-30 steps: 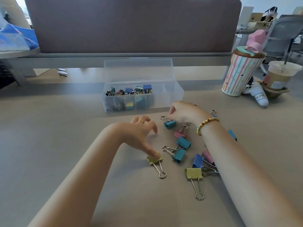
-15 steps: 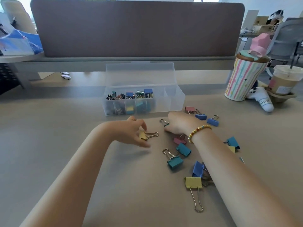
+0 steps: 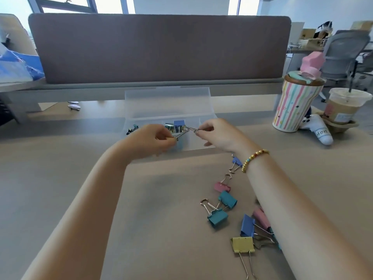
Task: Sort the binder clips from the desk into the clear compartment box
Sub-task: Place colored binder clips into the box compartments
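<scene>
The clear compartment box (image 3: pixel 203 118) stands open at the middle of the desk, with several small clips in its left cells and a blue clip (image 3: pixel 178 125) near its middle. My left hand (image 3: pixel 153 139) hovers over the box front and pinches a binder clip by its wire handle (image 3: pixel 180 135); the clip's body is hidden. My right hand (image 3: pixel 219 134) pinches another clip's wire handle (image 3: pixel 190 129) over the box. On the desk lie two teal clips (image 3: pixel 218 217), a pink clip (image 3: pixel 222 187), blue clips (image 3: pixel 247 225) and a yellow clip (image 3: pixel 242 244).
A striped cup (image 3: pixel 295 107) with a pink topper, an iced drink (image 3: pixel 344 107) in a paper holder and a white toy (image 3: pixel 320 131) stand at the right. A brown divider panel (image 3: pixel 159 49) closes off the desk's far edge. An office chair (image 3: pixel 343 53) is behind.
Both hands lifted off the desk and moved forward to the box, each carrying a clip. The camera tilted up.
</scene>
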